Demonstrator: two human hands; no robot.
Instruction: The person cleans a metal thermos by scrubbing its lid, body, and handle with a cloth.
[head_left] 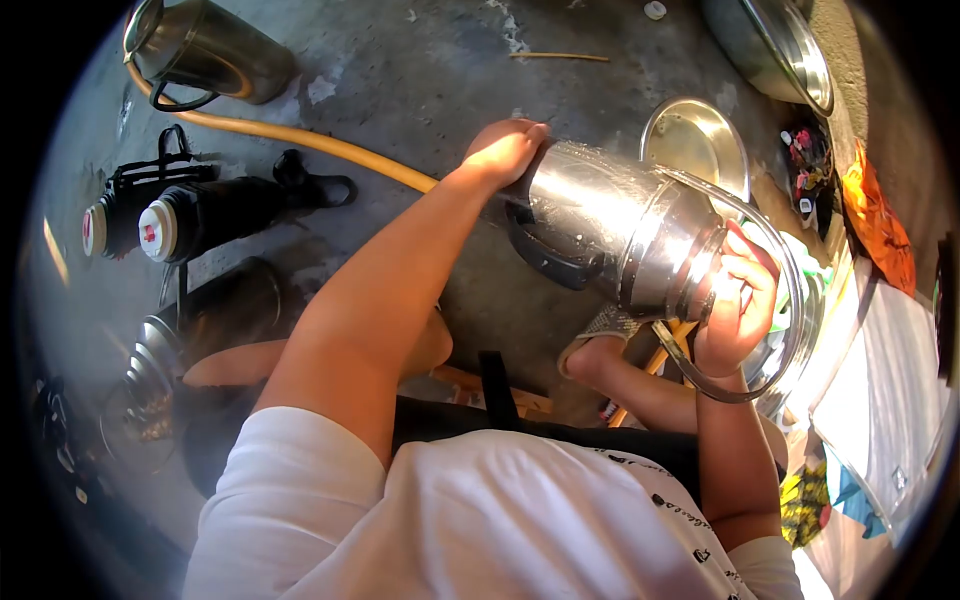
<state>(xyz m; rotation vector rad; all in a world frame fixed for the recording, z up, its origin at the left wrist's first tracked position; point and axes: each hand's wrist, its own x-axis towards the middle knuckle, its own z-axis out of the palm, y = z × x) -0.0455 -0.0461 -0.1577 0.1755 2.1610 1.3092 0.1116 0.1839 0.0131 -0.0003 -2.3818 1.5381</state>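
Observation:
A wet, shiny metal flask (600,215) lies tilted across the view, with a black side handle (550,262) and a large metal ring handle (795,290) at its neck. My left hand (507,155) grips the dark base end of the flask. At the other end my right hand (742,300) has its fingers curled round the neck, inside the ring. Behind the neck sits a round metal bowl (697,150). Part of a light green cloth (792,265) shows just beyond my right hand.
A yellow hose (310,140) crosses the wet floor. Two black flasks (225,215) and more metal flasks (235,55) are at the left. A large basin (775,50) stands at the upper right, near an orange bag (873,215). A thin stick (560,57) lies at the top.

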